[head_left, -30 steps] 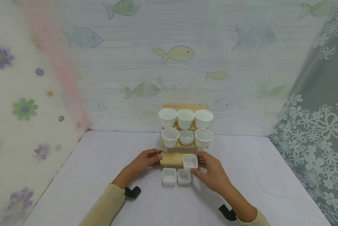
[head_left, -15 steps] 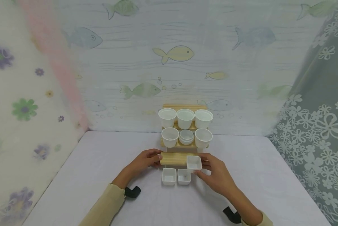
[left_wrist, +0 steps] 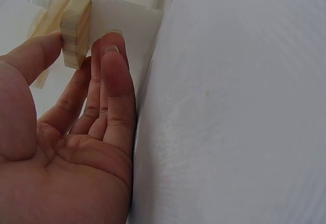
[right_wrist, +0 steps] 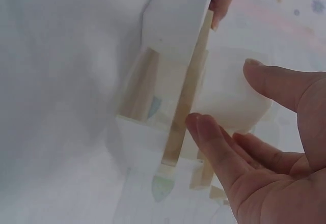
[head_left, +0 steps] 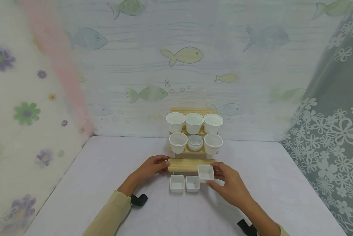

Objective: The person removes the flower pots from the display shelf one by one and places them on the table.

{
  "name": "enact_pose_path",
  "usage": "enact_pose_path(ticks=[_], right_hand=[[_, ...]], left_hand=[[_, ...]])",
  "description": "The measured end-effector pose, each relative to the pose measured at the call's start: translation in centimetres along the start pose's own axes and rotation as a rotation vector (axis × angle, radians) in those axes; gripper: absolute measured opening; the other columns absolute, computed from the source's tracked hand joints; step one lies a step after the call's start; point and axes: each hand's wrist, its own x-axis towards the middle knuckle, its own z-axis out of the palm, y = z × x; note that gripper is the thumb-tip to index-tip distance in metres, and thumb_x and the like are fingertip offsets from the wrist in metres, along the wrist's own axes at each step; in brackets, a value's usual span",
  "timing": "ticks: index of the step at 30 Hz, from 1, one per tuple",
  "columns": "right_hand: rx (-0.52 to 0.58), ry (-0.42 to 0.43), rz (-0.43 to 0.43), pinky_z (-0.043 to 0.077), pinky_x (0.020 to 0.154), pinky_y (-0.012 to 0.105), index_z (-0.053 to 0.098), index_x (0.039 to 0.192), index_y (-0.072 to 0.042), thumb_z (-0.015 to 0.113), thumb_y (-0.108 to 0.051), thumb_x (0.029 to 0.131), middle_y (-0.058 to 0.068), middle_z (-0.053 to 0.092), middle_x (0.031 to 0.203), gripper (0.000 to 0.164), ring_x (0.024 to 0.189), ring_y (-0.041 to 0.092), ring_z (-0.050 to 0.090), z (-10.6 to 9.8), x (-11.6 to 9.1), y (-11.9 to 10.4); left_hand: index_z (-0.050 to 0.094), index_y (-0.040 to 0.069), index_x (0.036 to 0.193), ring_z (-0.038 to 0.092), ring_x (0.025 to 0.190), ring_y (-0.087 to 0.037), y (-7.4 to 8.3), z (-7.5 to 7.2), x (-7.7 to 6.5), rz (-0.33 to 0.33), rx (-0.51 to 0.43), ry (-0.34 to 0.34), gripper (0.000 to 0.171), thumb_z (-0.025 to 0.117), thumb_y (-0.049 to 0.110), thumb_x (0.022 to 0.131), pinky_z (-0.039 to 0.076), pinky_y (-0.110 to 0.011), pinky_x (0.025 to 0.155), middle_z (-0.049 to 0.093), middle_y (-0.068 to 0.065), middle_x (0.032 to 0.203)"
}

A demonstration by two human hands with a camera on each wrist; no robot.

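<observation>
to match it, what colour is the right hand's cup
The square cup is white, clearest in the head view.

The far side is closed off by a pale fish-print backdrop, on which a yellow fish is outlined above a green-striped fish and a few bubbles. To the left, a flower-print sheet is bordered by a pink band (softly blurred). To the right, a grey curtain is patterned with white flowers. The tabletop is covered by a white cloth.
</observation>
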Motion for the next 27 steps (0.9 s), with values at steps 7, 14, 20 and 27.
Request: enact_pose_path(ticks=[7, 14, 20, 27], right_hand=[[0.001, -0.024, 0.020, 0.059, 0.094, 0.027, 0.060, 0.134, 0.000, 0.089, 0.004, 0.082, 0.012, 0.069, 0.125, 0.059, 0.114, 0.026, 0.072, -0.7, -1.1, 0.2], [0.006, -0.059, 0.044, 0.059, 0.095, 0.028, 0.060, 0.134, 0.001, 0.090, 0.002, 0.082, 0.013, 0.069, 0.125, 0.059, 0.114, 0.027, 0.072, -1.5, -2.1, 0.4], [-0.015, -0.086, 0.071, 0.059, 0.093, 0.027, 0.060, 0.131, 0.001, 0.091, 0.002, 0.081, 0.015, 0.069, 0.124, 0.059, 0.111, 0.027, 0.074, -2.0, -2.6, 0.5], [-0.019, -0.112, 0.104, 0.060, 0.092, 0.029, 0.061, 0.130, 0.000, 0.092, 0.002, 0.079, 0.015, 0.070, 0.122, 0.059, 0.108, 0.026, 0.075, -2.4, -3.0, 0.9]], left_hand=[[0.060, -0.001, 0.142, 0.072, 0.097, -0.021, 0.1, 0.6, -0.6, 0.005, 0.006, 0.006, 0.045, 0.066, 0.027, 0.107, 0.060, -0.034, 0.087, 0.075, -0.012, 0.113], [0.061, 0.000, 0.142, 0.072, 0.097, -0.023, 0.0, 1.3, -1.2, -0.003, -0.001, 0.019, 0.044, 0.066, 0.027, 0.107, 0.060, -0.034, 0.085, 0.075, -0.013, 0.113], [0.061, 0.001, 0.142, 0.072, 0.097, -0.024, 0.2, 2.0, -1.9, -0.002, -0.003, 0.028, 0.044, 0.065, 0.027, 0.108, 0.060, -0.035, 0.086, 0.075, -0.013, 0.113], [0.061, 0.001, 0.142, 0.071, 0.097, -0.024, 0.3, 2.7, -2.6, -0.006, -0.002, 0.040, 0.044, 0.065, 0.028, 0.108, 0.060, -0.035, 0.086, 0.075, -0.011, 0.111]])
